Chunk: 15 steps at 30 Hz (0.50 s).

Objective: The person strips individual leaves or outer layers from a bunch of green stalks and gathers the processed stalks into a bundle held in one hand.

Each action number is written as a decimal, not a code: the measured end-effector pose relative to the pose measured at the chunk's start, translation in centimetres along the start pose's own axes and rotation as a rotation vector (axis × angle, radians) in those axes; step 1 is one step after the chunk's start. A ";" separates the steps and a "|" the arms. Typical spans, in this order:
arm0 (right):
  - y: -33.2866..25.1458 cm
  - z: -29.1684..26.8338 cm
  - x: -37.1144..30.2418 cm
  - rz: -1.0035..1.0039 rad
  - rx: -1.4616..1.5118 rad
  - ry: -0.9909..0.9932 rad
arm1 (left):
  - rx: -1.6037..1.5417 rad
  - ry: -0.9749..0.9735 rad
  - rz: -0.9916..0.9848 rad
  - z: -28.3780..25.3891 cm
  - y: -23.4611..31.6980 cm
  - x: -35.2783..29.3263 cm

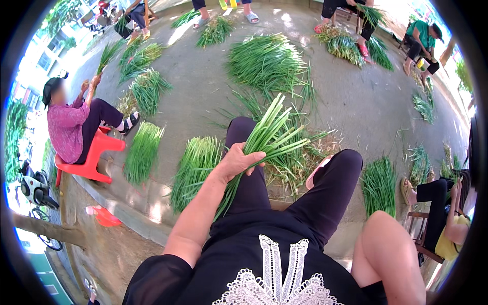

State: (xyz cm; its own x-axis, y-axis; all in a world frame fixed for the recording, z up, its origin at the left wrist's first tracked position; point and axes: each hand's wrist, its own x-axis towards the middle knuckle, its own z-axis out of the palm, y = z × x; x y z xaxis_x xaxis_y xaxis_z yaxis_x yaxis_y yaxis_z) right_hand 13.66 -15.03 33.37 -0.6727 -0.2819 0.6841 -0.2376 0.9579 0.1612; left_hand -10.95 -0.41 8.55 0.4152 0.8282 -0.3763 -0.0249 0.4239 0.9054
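My left hand is closed around a bunch of green chives, held above my lap and left thigh. The pale stem ends fan out up and to the right, and the leaves hang down below my wrist. My right arm is bent at the lower right, and its hand is out of sight. Beside my left leg lies a neat pile of chives. Between and beyond my knees, loose chives are strewn with dry, straw-coloured scraps.
A large chive heap lies ahead on the concrete, with more bundles at left and right. A person sits on a red plastic stool at left, raising chives. Other people sit around, one at lower right.
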 end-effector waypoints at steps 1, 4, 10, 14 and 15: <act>0.0 0.0 -0.1 -0.001 -0.002 0.000 | 0.000 -0.006 -0.004 -0.1 -0.1 0.0; -0.2 -0.1 -0.1 0.004 -0.015 0.008 | -0.001 -0.008 -0.006 -0.4 -0.5 0.1; -0.8 -0.5 0.3 0.032 -0.096 0.025 | 0.012 -0.005 0.016 -0.1 -0.9 0.2; -2.0 -1.6 0.0 0.048 -0.187 0.072 | 0.075 0.013 0.037 0.2 -0.4 0.0; -2.5 -1.9 -0.1 0.066 -0.218 0.085 | 0.087 0.015 0.026 0.3 -0.3 -0.2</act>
State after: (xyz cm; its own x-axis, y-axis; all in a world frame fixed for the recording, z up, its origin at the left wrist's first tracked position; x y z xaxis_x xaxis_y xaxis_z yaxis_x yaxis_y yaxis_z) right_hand 15.68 -17.26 34.28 -0.6184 -0.2217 0.7539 -0.0322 0.9657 0.2576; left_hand -10.78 -0.80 8.41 0.4022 0.8440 -0.3548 0.0436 0.3694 0.9282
